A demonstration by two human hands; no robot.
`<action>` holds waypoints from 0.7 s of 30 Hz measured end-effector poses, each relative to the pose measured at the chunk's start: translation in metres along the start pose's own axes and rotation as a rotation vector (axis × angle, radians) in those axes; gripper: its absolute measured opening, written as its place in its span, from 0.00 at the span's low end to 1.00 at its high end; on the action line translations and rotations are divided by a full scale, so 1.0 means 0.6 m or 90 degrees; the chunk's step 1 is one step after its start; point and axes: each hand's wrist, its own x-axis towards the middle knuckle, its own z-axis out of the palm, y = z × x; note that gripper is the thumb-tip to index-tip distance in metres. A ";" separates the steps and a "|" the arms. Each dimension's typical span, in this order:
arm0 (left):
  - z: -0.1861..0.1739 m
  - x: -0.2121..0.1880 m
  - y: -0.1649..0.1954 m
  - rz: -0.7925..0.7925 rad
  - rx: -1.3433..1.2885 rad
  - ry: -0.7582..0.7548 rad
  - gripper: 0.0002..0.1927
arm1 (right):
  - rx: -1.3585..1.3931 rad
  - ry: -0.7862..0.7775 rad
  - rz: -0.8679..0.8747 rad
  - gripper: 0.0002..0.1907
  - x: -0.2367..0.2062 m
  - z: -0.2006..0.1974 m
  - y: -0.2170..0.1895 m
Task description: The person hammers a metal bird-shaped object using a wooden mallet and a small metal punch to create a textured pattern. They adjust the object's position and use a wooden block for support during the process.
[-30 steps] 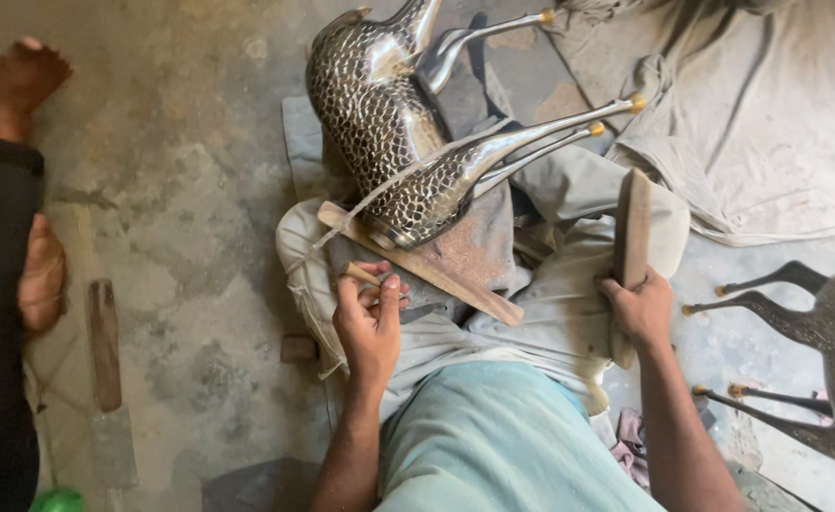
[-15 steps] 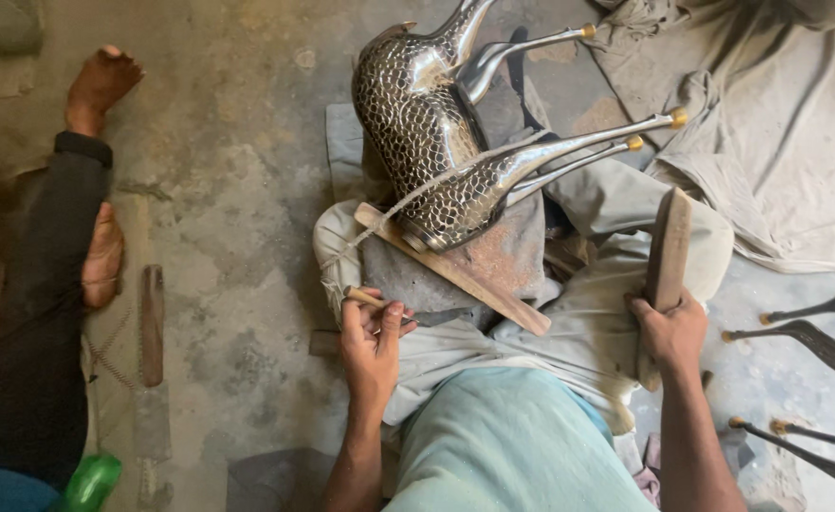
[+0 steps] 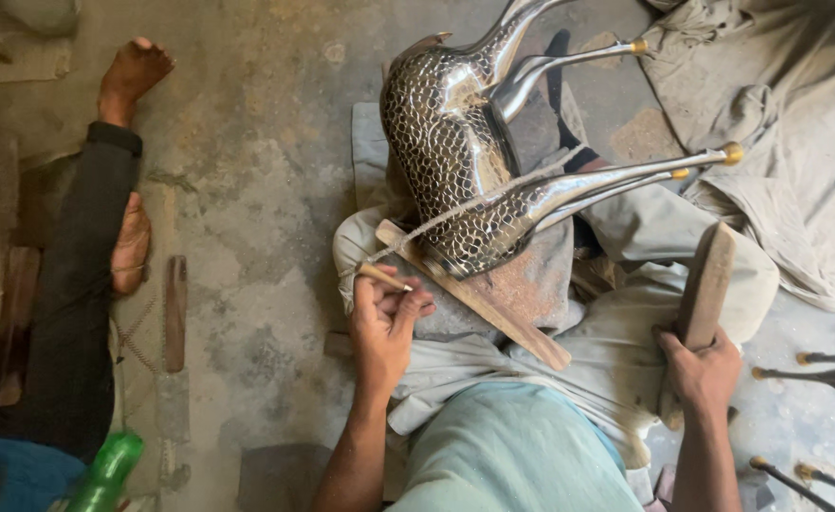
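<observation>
Metal deer (image 3: 455,161) lies on its side across the lap, rump on a wooden strip (image 3: 493,303). Left hand (image 3: 384,322) pinches a punch (image 3: 384,277) at the rump; right hand (image 3: 702,370) wraps fingers around a wooden mallet (image 3: 706,280). Good practice: seat the punch tip squarely and keep the deer braced before striking.
</observation>
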 end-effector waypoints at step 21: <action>-0.012 0.050 0.001 0.115 0.609 -0.101 0.20 | 0.051 -0.108 0.137 0.21 0.043 -0.026 -0.041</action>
